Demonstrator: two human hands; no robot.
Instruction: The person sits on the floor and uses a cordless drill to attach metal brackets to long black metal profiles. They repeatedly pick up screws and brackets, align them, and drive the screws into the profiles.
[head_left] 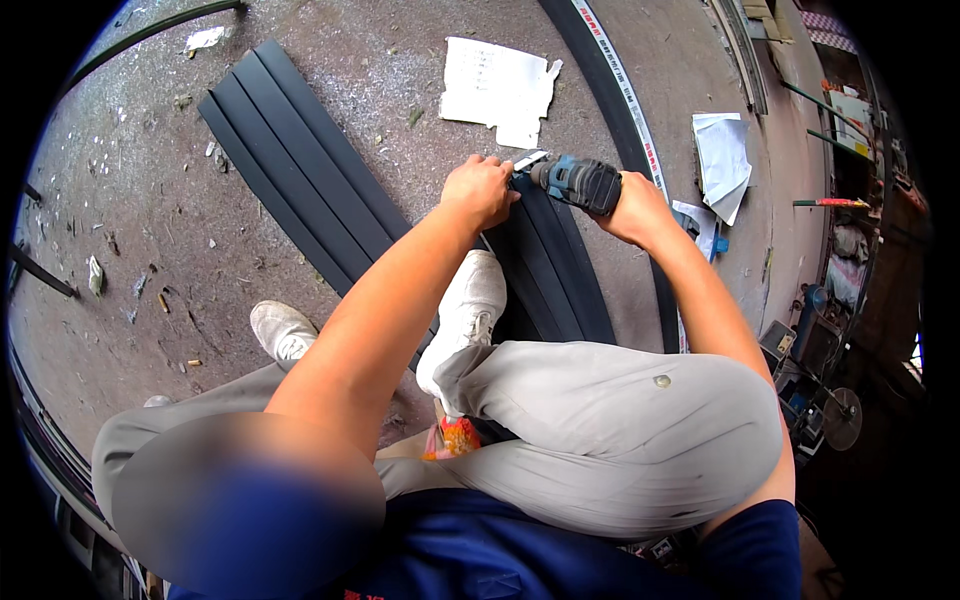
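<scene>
My right hand [637, 208] is wrapped round the handle of a blue-and-black cordless drill [580, 184]. The drill's nose points left, at a small pale metal piece [529, 160] by the far end of a dark ribbed panel [548, 262]. At that same end my left hand [481, 190] has its fingers closed on the panel edge, close to the metal piece. What lies under those fingertips is partly hidden. A second dark ribbed panel [305, 170] lies slantwise on the floor to the left. My white shoe [478, 290] rests beside the panel being worked on.
A torn white sheet [498, 85] lies beyond my hands. To the right, a long curved dark strip [610, 90] with a printed white band runs past, with crumpled paper [721, 160] farther over. Machinery and a round disc [842, 418] stand at the right edge. Scraps litter the concrete floor [130, 200].
</scene>
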